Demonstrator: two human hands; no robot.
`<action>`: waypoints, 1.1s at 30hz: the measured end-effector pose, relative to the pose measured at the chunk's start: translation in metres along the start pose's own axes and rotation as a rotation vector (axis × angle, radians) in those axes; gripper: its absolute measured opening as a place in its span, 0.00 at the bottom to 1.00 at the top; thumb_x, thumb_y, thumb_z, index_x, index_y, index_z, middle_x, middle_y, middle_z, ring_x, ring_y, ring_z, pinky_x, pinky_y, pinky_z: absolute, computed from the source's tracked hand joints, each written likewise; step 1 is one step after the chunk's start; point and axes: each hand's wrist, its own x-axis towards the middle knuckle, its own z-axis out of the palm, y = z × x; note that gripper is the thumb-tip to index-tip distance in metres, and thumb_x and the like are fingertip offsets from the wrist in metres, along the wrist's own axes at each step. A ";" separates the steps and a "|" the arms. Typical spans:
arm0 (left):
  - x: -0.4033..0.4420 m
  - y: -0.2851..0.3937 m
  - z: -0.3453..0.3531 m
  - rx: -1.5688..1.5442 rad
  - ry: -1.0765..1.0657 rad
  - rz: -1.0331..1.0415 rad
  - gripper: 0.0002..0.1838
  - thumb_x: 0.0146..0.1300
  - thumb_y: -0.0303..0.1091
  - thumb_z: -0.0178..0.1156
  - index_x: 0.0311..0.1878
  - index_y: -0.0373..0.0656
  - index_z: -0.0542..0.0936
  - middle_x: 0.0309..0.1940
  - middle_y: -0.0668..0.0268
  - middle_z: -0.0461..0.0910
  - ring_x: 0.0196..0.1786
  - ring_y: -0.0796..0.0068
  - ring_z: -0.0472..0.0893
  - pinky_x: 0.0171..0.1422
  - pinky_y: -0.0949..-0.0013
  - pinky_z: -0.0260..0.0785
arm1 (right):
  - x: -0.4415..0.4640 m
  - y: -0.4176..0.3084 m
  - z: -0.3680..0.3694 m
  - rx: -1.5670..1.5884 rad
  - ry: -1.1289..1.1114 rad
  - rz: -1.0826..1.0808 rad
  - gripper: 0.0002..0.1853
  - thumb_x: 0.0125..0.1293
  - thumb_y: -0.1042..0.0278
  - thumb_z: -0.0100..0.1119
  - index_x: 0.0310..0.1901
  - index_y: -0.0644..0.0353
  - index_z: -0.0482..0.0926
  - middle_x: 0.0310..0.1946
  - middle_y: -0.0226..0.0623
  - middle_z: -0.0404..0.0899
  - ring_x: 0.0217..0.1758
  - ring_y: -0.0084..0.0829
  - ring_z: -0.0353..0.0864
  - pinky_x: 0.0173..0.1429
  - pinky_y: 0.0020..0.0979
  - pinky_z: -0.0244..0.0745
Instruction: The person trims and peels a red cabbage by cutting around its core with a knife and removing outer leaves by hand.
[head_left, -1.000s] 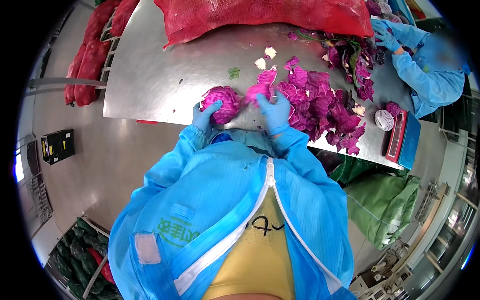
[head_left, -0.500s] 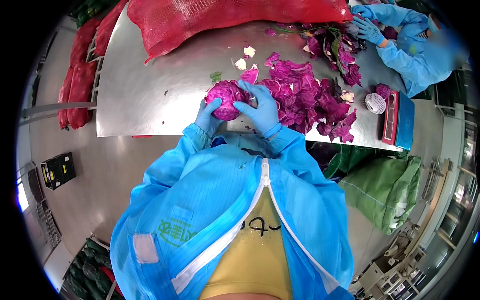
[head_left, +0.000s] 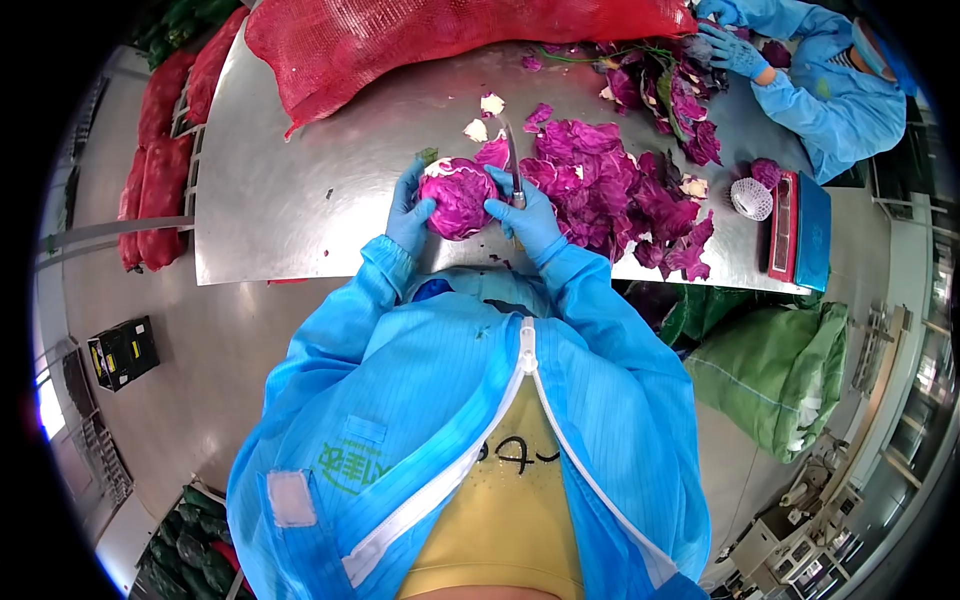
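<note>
Now a slim steel-bladed knife (head_left: pixel 513 160) shows plainly in the blue-gloved right hand (head_left: pixel 535 222), blade pointing away from the body, where half a second ago only spread fingers show on the round purple cabbage head (head_left: pixel 457 205); work in hand seems to bring a blade alongside the holding. Left grip, the blue-gloved left hand (head_left: pixel 406 215), clasps the head's left side; right grip closes on the knife, thumb at the head's right. Head sits between both, by the shiny metal desk's (head_left: pixel 270 200) near edge, pale-edged patch now uppermost, resting or lifted unclear.
</note>
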 end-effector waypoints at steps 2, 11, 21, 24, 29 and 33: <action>-0.002 -0.013 -0.010 0.005 0.084 -0.053 0.33 0.60 0.44 0.64 0.65 0.42 0.66 0.58 0.61 0.72 0.60 0.67 0.72 0.69 0.64 0.61 | 0.001 0.021 0.004 -0.043 0.145 -0.052 0.31 0.56 0.64 0.71 0.62 0.51 0.72 0.26 0.23 0.73 0.19 0.14 0.64 0.22 0.19 0.61; -0.003 0.020 0.032 0.547 0.271 -0.247 0.48 0.45 0.49 0.75 0.64 0.34 0.62 0.55 0.53 0.72 0.56 0.64 0.75 0.61 0.65 0.70 | -0.006 0.027 0.014 -0.279 0.224 -0.054 0.24 0.63 0.58 0.63 0.60 0.53 0.74 0.21 0.23 0.70 0.18 0.13 0.65 0.24 0.20 0.64; -0.001 0.033 0.033 0.620 0.215 -0.337 0.53 0.36 0.44 0.80 0.64 0.34 0.61 0.54 0.53 0.73 0.55 0.63 0.76 0.60 0.64 0.72 | -0.005 0.031 0.005 -0.887 0.398 -0.552 0.11 0.59 0.65 0.63 0.43 0.55 0.81 0.32 0.36 0.82 0.25 0.30 0.81 0.32 0.30 0.76; -0.003 0.030 0.026 0.598 0.184 -0.326 0.52 0.37 0.43 0.80 0.64 0.35 0.61 0.54 0.53 0.72 0.55 0.63 0.76 0.60 0.63 0.71 | 0.005 0.022 -0.003 -0.928 0.526 -0.524 0.09 0.58 0.65 0.63 0.41 0.54 0.81 0.31 0.36 0.82 0.26 0.34 0.82 0.32 0.33 0.77; -0.005 0.026 0.013 0.548 0.101 -0.269 0.51 0.37 0.40 0.79 0.65 0.38 0.62 0.55 0.55 0.72 0.56 0.62 0.76 0.62 0.62 0.70 | 0.027 0.005 -0.034 -0.728 0.654 -0.406 0.23 0.56 0.58 0.67 0.53 0.52 0.78 0.39 0.43 0.82 0.40 0.39 0.83 0.45 0.35 0.78; -0.003 0.024 0.009 0.524 0.064 -0.251 0.50 0.37 0.40 0.79 0.65 0.39 0.62 0.55 0.55 0.72 0.56 0.63 0.75 0.63 0.62 0.69 | 0.012 -0.013 -0.005 -0.811 0.166 -0.384 0.44 0.47 0.54 0.75 0.66 0.52 0.66 0.62 0.47 0.67 0.64 0.43 0.68 0.65 0.37 0.67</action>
